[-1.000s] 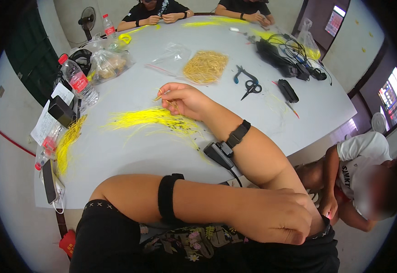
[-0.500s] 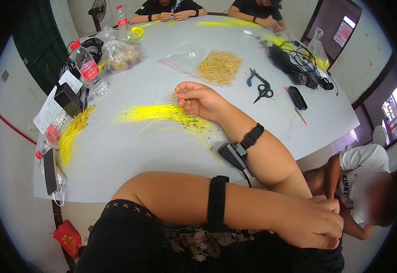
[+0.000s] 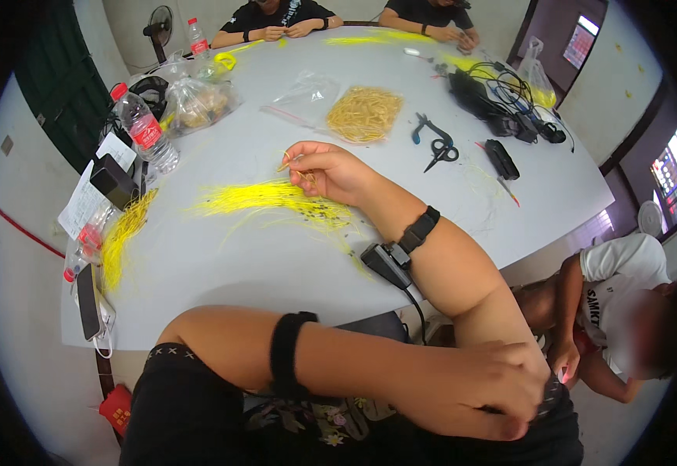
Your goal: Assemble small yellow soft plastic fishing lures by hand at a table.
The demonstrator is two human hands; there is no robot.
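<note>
My right hand (image 3: pixel 324 172) is above the table, with thumb and fingers pinched on a thin yellow strand (image 3: pixel 285 161). Right below it lies a loose bundle of bright yellow strands (image 3: pixel 249 196), dotted with small dark bits at its right end. My left arm crosses in front of my body. At the stitched hem of my right sleeve (image 3: pixel 549 398), my left hand (image 3: pixel 482 392) curls its fingers against my right upper arm; the fingertips are partly hidden. A black strap with a small dark device (image 3: pixel 387 264) sits on my right forearm.
A bag of gold-coloured small pieces (image 3: pixel 365 114), pliers (image 3: pixel 435 130) and scissors (image 3: pixel 442 153) lie beyond my right hand. Bottles (image 3: pixel 144 128), a second yellow bundle (image 3: pixel 125 237) and a phone (image 3: pixel 87 303) line the left edge. A person (image 3: pixel 618 303) sits at right; two others work opposite.
My left hand has slid leftward and slightly down, uncovering the right sleeve's hem. My right hand keeps its pinch above the bundle. The whole view has shifted slightly.
</note>
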